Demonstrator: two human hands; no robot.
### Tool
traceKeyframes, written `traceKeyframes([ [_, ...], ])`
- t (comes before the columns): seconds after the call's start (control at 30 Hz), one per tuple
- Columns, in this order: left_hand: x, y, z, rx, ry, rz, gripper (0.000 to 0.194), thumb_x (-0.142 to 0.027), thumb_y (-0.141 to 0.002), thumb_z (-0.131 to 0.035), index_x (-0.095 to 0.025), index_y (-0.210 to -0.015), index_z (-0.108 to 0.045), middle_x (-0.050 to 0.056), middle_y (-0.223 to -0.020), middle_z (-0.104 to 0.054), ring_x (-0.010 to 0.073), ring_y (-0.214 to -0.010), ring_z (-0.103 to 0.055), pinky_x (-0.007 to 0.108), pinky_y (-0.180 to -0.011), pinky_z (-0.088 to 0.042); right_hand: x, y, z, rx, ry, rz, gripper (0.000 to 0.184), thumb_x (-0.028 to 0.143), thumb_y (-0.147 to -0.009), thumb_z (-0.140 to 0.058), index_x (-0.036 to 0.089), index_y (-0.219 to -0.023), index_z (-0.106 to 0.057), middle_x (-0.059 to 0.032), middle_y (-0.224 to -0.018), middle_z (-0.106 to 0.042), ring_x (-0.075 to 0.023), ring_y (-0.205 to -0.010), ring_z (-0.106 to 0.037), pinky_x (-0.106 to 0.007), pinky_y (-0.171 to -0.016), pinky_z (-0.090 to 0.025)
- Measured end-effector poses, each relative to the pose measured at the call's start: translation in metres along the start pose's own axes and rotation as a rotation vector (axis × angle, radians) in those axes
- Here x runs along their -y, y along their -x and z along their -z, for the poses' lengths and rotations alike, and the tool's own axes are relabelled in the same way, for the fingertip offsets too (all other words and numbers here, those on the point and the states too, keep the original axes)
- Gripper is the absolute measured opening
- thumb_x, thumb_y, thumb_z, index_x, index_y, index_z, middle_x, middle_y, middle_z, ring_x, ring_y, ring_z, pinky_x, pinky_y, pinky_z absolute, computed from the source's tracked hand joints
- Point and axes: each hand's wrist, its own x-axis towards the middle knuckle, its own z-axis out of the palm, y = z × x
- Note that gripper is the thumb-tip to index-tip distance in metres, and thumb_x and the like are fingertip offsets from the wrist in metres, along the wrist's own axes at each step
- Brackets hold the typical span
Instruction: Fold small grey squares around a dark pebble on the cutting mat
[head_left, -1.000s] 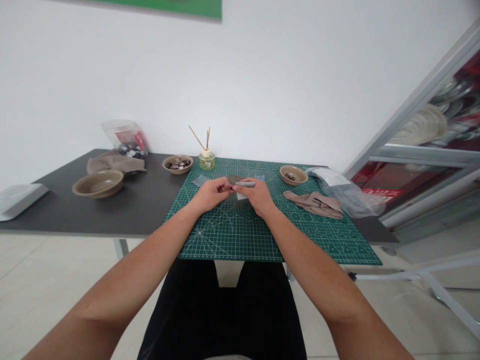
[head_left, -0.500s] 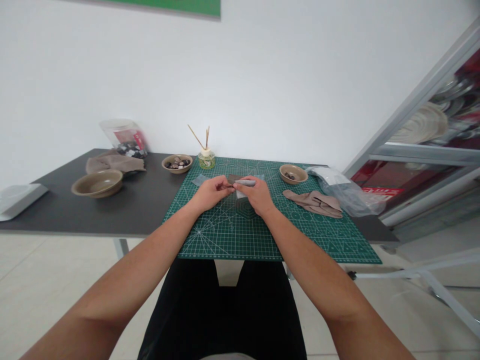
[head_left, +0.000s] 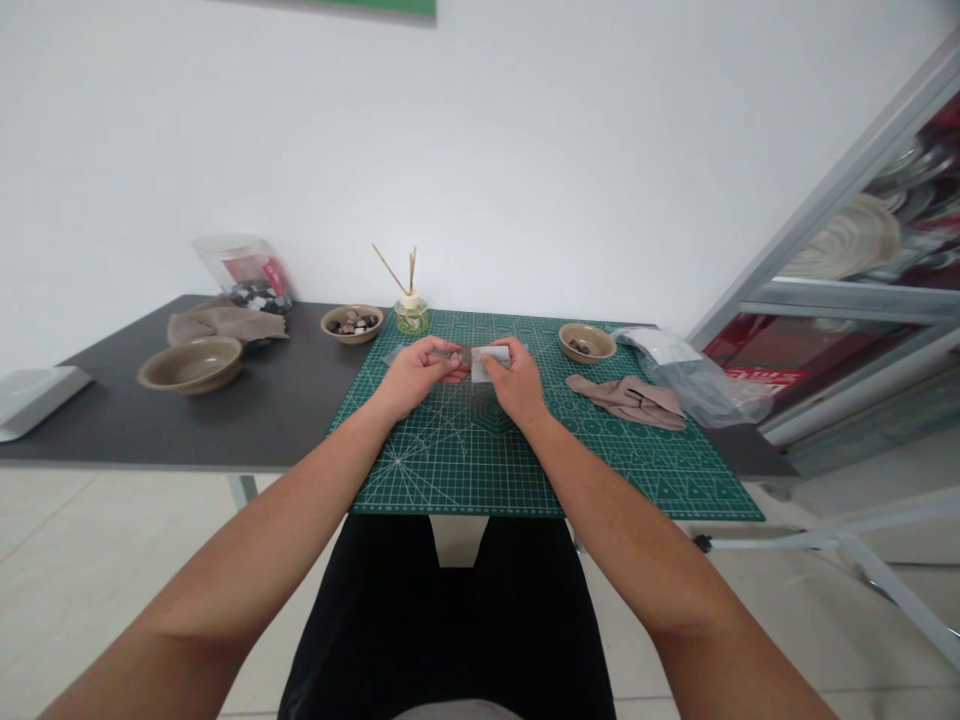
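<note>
Above the middle of the green cutting mat [head_left: 420, 470], my two hands are close together. My right hand [head_left: 517, 385] is closed on a small white paper-like square [head_left: 487, 365], with the thumb pressed on its face. To the left of the square shows a small brownish-grey piece [head_left: 466, 355], partly hidden by fingers. My left hand [head_left: 420, 375] is closed at that piece's left side; what its fingertips grip is too small to make out. A bit of clear plastic [head_left: 391, 354] lies on the mat behind my left hand.
At the right are a brown bowl [head_left: 586, 343] with small dark pieces, a brown cloth [head_left: 630, 400] and a clear plastic bag [head_left: 690, 375]. Leftward are a reed diffuser [head_left: 411, 315], a bowl of stones [head_left: 352, 325], a larger bowl [head_left: 191, 366] and a clear tub [head_left: 247, 270].
The white square has turned to lie flatter and face me more fully. My left hand has shifted slightly left, its fingers more stretched out than before.
</note>
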Motion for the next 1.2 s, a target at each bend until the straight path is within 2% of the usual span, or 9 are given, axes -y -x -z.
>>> traceKeyframes([
  [0.17, 0.001, -0.002, 0.001, -0.025, -0.083, -0.037, 0.034, -0.032, -0.066, -0.079, -0.017, -0.085, -0.055, -0.002, -0.065, -0.068, 0.0134, -0.061, -0.067, 0.032, -0.068, -0.057, 0.007, 0.005, 0.002, 0.091, 0.067, 0.158, 0.022, 0.037, -0.088, -0.056, 0.025, -0.099, -0.071, -0.0021, -0.100, -0.074, -0.0202, -0.093, -0.066, -0.034, -0.087, -0.048],
  [0.3, 0.000, -0.001, 0.001, -0.028, -0.100, -0.094, 0.032, -0.028, -0.067, -0.078, -0.018, -0.084, -0.053, -0.005, -0.060, -0.064, 0.0126, -0.060, -0.065, 0.030, -0.067, -0.054, 0.008, 0.007, 0.000, 0.178, 0.078, 0.221, 0.024, 0.034, -0.092, -0.054, 0.028, -0.107, -0.072, -0.0017, -0.112, -0.074, -0.0211, -0.103, -0.067, -0.037, -0.094, -0.048],
  [0.4, 0.000, -0.001, 0.000, -0.024, -0.072, -0.106, 0.033, -0.028, -0.067, -0.078, -0.018, -0.086, -0.052, -0.004, -0.063, -0.065, 0.0128, -0.063, -0.066, 0.030, -0.070, -0.054, 0.007, 0.007, -0.001, 0.159, 0.088, 0.208, 0.026, 0.033, -0.092, -0.054, 0.027, -0.110, -0.072, -0.0025, -0.112, -0.074, -0.0219, -0.103, -0.068, -0.038, -0.094, -0.049],
  [0.53, 0.002, -0.001, 0.001, -0.051, -0.064, -0.044, 0.034, -0.028, -0.064, -0.079, -0.017, -0.087, -0.056, -0.003, -0.066, -0.066, 0.0142, -0.067, -0.067, 0.032, -0.073, -0.054, 0.004, 0.006, -0.002, 0.153, 0.121, 0.211, 0.027, 0.032, -0.093, -0.054, 0.026, -0.112, -0.072, -0.0029, -0.113, -0.074, -0.0217, -0.103, -0.069, -0.038, -0.093, -0.051],
  [0.67, 0.004, -0.003, 0.003, -0.076, -0.233, -0.061, 0.028, -0.030, -0.065, -0.079, -0.017, -0.080, -0.058, -0.004, -0.061, -0.062, 0.0114, -0.058, -0.059, 0.026, -0.060, -0.049, 0.003, 0.006, -0.004, 0.211, 0.188, 0.265, 0.029, 0.030, -0.094, -0.052, 0.030, -0.115, -0.072, -0.0004, -0.116, -0.073, -0.0205, -0.109, -0.068, -0.038, -0.098, -0.050],
  [0.77, 0.005, -0.003, 0.005, -0.081, -0.327, -0.090, 0.025, -0.030, -0.067, -0.077, -0.018, -0.079, -0.060, -0.005, -0.058, -0.059, 0.0102, -0.053, -0.054, 0.024, -0.055, -0.043, 0.005, 0.007, -0.005, 0.249, 0.259, 0.290, 0.031, 0.028, -0.095, -0.051, 0.029, -0.118, -0.071, -0.0022, -0.117, -0.073, -0.0216, -0.109, -0.068, -0.039, -0.096, -0.052],
  [1.0, 0.001, 0.000, 0.005, -0.092, -0.369, -0.037, 0.022, -0.034, -0.071, -0.074, -0.017, -0.077, -0.062, -0.001, -0.060, -0.066, 0.0123, -0.055, -0.060, 0.025, -0.057, -0.046, 0.007, 0.009, -0.006, 0.324, 0.374, 0.362, 0.042, 0.018, -0.093, -0.049, 0.028, -0.131, -0.063, -0.0029, -0.128, -0.068, -0.0208, -0.116, -0.065, -0.040, -0.102, -0.050],
  [1.2, -0.006, 0.003, 0.004, -0.112, -0.499, -0.066, 0.009, -0.023, -0.071, -0.065, -0.017, -0.067, -0.062, -0.001, -0.057, -0.065, 0.0124, -0.055, -0.059, 0.025, -0.058, -0.044, 0.007, 0.008, -0.008, 0.399, 0.439, 0.503, 0.049, 0.011, -0.092, -0.045, 0.021, -0.139, -0.056, -0.0063, -0.140, -0.059, -0.0200, -0.125, -0.058, -0.041, -0.111, -0.044],
])
